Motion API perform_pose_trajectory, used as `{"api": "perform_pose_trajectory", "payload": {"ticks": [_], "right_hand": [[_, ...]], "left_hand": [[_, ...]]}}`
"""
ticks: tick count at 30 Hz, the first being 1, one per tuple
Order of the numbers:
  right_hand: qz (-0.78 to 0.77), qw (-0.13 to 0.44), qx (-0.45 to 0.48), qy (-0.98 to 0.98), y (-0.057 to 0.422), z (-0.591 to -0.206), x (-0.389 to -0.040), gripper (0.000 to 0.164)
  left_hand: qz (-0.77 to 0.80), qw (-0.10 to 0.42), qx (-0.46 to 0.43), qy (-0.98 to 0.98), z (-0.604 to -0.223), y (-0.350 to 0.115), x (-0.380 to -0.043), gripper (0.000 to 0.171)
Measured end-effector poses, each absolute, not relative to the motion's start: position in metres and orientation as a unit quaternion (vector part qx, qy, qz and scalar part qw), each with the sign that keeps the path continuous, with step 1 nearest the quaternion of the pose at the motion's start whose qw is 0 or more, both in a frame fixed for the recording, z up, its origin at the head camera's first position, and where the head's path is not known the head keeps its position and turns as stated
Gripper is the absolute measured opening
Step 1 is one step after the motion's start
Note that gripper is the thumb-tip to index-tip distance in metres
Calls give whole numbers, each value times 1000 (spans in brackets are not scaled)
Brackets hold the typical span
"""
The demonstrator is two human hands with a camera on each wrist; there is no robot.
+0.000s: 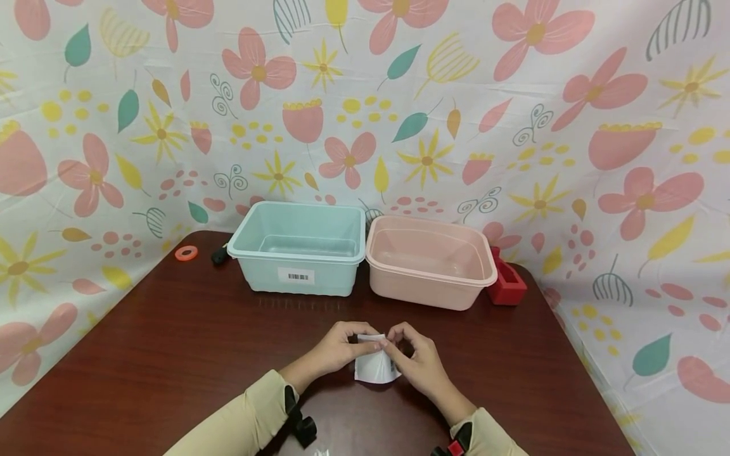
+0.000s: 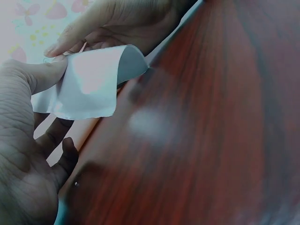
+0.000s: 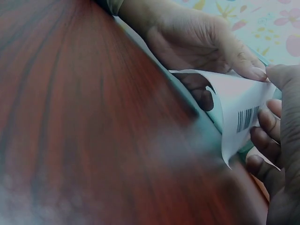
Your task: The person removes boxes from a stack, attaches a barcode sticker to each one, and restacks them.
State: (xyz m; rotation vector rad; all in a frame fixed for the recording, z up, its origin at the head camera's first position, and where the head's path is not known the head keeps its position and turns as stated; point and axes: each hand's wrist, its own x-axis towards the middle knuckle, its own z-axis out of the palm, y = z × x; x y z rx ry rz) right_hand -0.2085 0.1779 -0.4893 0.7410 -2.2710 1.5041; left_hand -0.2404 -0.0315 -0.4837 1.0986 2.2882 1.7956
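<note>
Between both hands, above the brown table, is a small white barcode label (image 1: 372,368), bent into a curve. My left hand (image 1: 335,349) pinches its upper edge between thumb and fingers. Close beside it, the right hand (image 1: 421,360) pinches the same edge, and the two thumbs almost meet. Black printed bars show on the label's face (image 3: 246,119) in the right wrist view. The left wrist view shows a plain white side of the label (image 2: 91,84), its lower edge hanging free. Fingertips behind the label are partly hidden.
Toward the back of the table (image 1: 228,361) stand a light blue basin (image 1: 296,272) bearing a barcode label and a pink basin (image 1: 428,291). A red holder (image 1: 507,288) is at right. An orange ring (image 1: 185,253) and a black-handled item (image 1: 219,255) lie at left.
</note>
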Motion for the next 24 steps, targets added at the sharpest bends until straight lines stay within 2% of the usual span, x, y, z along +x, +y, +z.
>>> {"api": "perform_pose_trajectory", "payload": {"ticks": [10,24], "right_hand": [[535,138,264,-791,179,-489,-207,5],[546,142,268,-781,171,-453,-186,17]], "left_hand": [[594,42,365,715,-484,-31,-237,13],[579,28,377,722,-472,-30,-229,12]]}}
